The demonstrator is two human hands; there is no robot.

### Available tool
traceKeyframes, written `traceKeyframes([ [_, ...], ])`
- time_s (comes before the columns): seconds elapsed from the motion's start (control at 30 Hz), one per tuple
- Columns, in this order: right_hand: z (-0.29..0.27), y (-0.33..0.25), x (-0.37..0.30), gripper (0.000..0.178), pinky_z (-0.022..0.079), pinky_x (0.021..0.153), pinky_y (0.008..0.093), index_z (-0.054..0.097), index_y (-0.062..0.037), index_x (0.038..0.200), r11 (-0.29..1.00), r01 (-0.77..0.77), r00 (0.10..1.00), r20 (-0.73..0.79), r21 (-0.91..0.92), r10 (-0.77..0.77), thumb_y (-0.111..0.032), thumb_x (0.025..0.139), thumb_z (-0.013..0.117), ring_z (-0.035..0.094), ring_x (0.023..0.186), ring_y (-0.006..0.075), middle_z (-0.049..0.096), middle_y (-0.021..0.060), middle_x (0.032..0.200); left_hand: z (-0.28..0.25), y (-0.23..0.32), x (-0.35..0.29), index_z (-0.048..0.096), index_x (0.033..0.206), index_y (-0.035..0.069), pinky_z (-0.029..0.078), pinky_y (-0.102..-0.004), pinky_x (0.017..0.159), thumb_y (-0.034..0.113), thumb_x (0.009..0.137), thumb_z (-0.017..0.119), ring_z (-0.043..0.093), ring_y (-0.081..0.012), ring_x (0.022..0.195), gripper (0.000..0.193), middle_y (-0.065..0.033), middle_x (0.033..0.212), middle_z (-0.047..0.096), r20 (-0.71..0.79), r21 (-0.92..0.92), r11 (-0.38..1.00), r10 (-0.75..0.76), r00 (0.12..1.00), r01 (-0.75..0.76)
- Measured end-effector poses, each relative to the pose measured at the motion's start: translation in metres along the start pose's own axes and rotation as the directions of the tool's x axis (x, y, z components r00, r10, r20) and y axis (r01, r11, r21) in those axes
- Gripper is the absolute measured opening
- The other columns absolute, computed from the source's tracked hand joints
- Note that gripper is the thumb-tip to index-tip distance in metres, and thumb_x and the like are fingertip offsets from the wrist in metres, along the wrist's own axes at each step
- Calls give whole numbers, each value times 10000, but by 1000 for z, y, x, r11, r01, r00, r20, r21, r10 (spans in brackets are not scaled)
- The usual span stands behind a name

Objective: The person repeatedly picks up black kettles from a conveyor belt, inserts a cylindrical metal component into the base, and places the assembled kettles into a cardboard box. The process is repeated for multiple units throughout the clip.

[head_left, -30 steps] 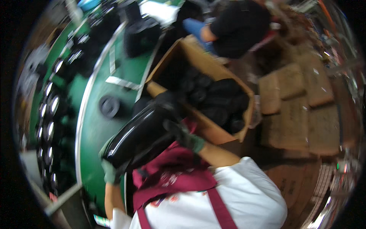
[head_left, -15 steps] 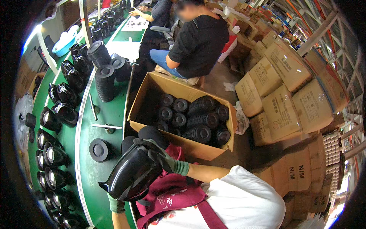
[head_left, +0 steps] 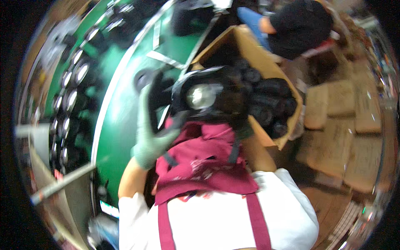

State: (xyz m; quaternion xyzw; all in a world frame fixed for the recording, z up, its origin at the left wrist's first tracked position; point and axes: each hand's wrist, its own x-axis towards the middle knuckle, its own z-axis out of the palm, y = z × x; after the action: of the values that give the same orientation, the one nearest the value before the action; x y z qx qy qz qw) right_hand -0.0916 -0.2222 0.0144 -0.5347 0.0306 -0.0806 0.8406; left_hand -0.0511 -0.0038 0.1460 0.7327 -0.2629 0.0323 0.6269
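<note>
Black housing point(head_left: 228, 95): formerly glossy flank upward; now turned, round opening and bright interior showing. Left hand point(head_left: 149, 135): formerly at its near left end; now opened beside it, thumb spread. Right hand point(head_left: 244, 128): formerly atop; now at its right, mostly hidden.

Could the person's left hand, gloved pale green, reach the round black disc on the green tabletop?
Probably yes: the left hand is open and appears near the disc, with nothing visible between, though blurred.

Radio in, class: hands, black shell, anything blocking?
Left hand open beside black shell. Right hand mostly hidden behind it, grip unclear. Shell overlaps carton in view; no blockage evident.
</note>
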Motion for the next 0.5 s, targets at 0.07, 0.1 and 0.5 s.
traceKeyframes([
  [0.07, 4, -8, -8, 427, 372, 1109, 319, 500, 4, 1363, 1000, -18, 1000, -6, 25, 18, -158, 968, 506, 511, 1250, 207, 527, 94, 1383, 3, 15, -10, 388, 1405, -14, 441, -422, 1026, 102, 695, 834, 512, -352, 1210, 847, -201, 1309, 488, -7, 283, 919, 287, 958, -273],
  [0.1, 5, -12, -12, 433, 372, 1108, 322, 501, 2, 1364, 999, -24, 1000, -4, 24, 24, -164, 965, 514, 512, 1251, 210, 528, 95, 1384, 10, 20, -16, 435, 1387, 2, 420, -461, 1025, 139, 648, 854, 489, -399, 1216, 860, -205, 1308, 488, -36, 122, 939, 327, 944, -321],
  [0.5, 11, -41, -36, 509, 378, 1105, 366, 509, -23, 1373, 998, -56, 997, 44, -21, 57, -236, 920, 603, 517, 1263, 252, 533, 118, 1389, 23, 38, -50, 728, 907, 185, 388, -591, 968, 487, 608, 777, 486, -369, 1233, 427, -50, 1229, 566, 112, 601, 652, 504, 857, -462],
])
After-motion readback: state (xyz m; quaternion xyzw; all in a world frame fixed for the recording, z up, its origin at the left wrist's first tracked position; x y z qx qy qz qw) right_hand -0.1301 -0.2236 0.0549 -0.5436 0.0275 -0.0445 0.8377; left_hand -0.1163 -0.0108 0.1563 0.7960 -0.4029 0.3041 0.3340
